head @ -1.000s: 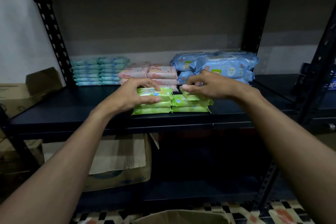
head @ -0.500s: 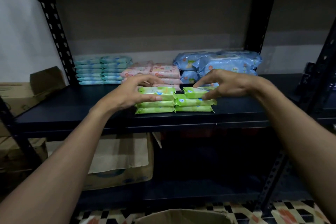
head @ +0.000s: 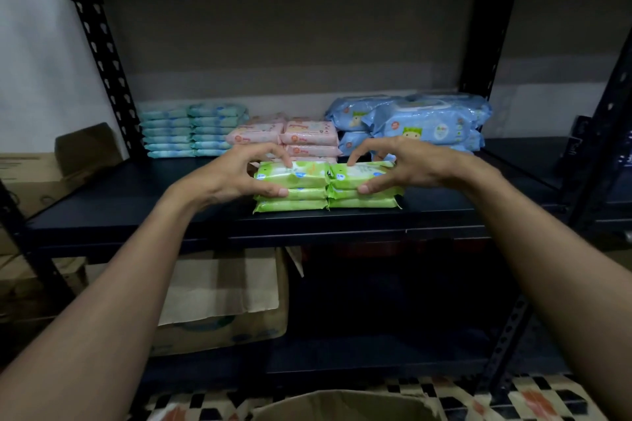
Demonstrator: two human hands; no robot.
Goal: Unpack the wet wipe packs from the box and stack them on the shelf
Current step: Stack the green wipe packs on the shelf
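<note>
- The left hand has its grip closed on the left green stack: thumb on the front at the second pack, fingertips on the top pack's upper face.
- The right hand grips the right green stack the same way, thumb on the front, fingers arched over the top.
- The two green stacks, each three packs high, sit side by side and touching, near the front edge of the dark shelf.
- Just behind them are pink packs in stacks; to the left, at the back, teal packs in two tall stacks; to the right, larger blue packs.
- Below the shelf sits a cardboard box with its flap hanging.
- The rim of an open box shows at the bottom edge, on a patterned floor.
</note>
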